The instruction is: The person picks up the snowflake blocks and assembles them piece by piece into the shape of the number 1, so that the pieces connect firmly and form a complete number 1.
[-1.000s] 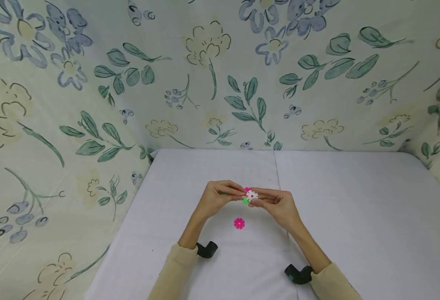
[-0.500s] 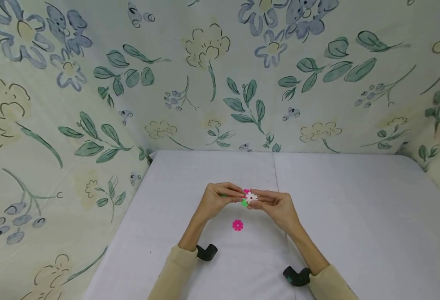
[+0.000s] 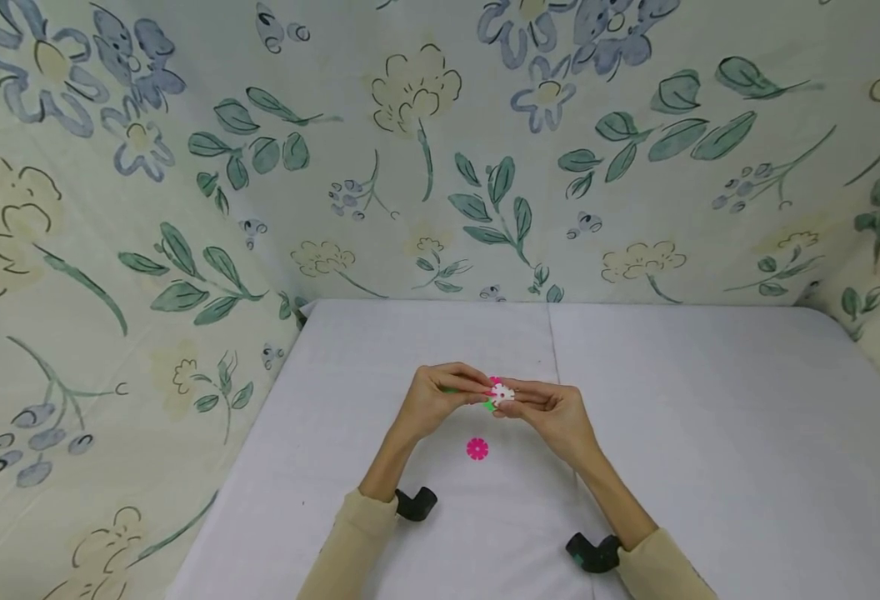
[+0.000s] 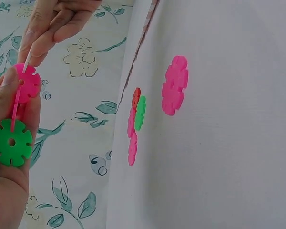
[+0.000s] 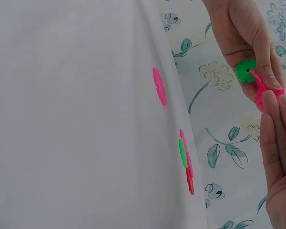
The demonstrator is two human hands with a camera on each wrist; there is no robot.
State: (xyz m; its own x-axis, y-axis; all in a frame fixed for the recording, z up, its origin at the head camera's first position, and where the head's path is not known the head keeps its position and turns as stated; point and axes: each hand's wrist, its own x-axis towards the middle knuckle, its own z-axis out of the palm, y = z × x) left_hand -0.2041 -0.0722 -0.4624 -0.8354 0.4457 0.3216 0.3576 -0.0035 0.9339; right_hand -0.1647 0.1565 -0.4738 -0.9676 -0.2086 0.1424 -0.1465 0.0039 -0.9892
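Observation:
Both hands meet above the middle of the white table. My left hand (image 3: pixel 428 404) pinches a pink notched disc (image 4: pixel 31 85) between thumb and fingers. This disc is linked through another pink piece, seen edge-on, to a green notched disc (image 4: pixel 12 143) lying against the palm. My right hand (image 3: pixel 556 412) holds a white notched disc (image 3: pixel 502 394) by thumb and fingers. In the left wrist view the white disc is edge-on, its rim right at the pink disc's edge. The right fingers (image 5: pixel 271 143) hide the white disc in the right wrist view.
A single pink disc (image 3: pixel 477 449) lies on the table (image 3: pixel 672 433) nearer the body. Farther off, a loose group holds a red disc (image 4: pixel 136 98), a green disc (image 4: pixel 140 113) and pink discs (image 4: pixel 132 149). A floral cloth (image 3: pixel 410 150) hangs behind the table.
Both hands keep nearly the same place and grip, with the white disc still against the linked pieces. The head view shifts only slightly.

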